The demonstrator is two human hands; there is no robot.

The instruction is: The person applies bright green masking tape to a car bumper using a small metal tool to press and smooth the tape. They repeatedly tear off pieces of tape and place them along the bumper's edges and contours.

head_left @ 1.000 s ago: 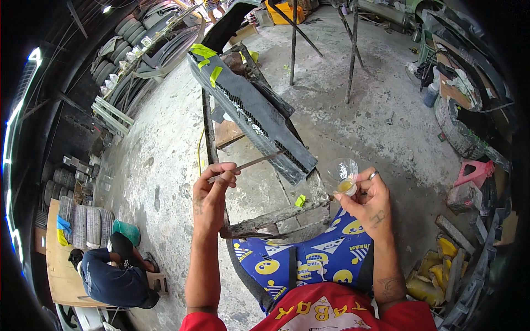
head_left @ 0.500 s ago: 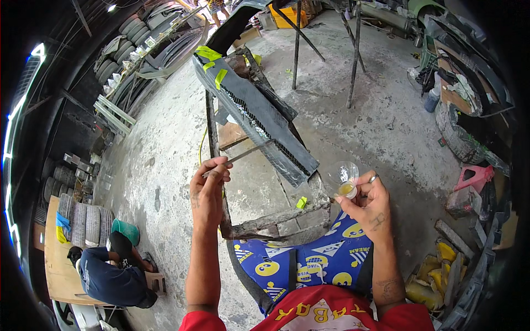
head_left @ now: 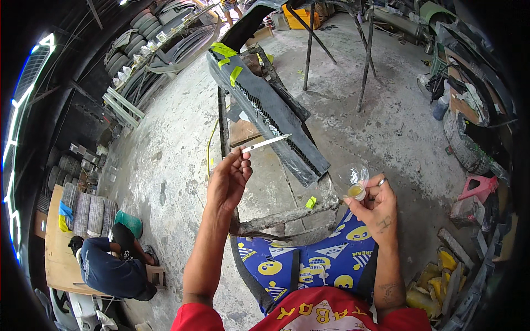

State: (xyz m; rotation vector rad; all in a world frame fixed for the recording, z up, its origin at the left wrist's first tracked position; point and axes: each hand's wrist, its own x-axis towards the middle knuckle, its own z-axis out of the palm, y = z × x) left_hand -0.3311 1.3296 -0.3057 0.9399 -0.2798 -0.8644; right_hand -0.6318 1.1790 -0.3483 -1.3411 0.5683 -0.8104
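The left hand [head_left: 231, 179] is raised with its fingers pinched on one end of a thin pale stick [head_left: 266, 143], whose other end points right across the long grey bumper panel [head_left: 270, 113]. The right hand [head_left: 375, 207] grips a small clear plastic cup [head_left: 353, 179] holding yellowish liquid, tilted above the person's blue patterned shorts [head_left: 309, 265], near a yellow-green tape scrap [head_left: 311, 202].

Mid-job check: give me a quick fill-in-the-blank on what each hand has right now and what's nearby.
1. The left hand pinches a thin ____ stick.
2. The right hand holds a clear plastic cup with a little ____ liquid at the bottom.
3. The long dark grey bumper part carries strips of ____ tape near its far end.

Missing words: white; yellow; yellow-green
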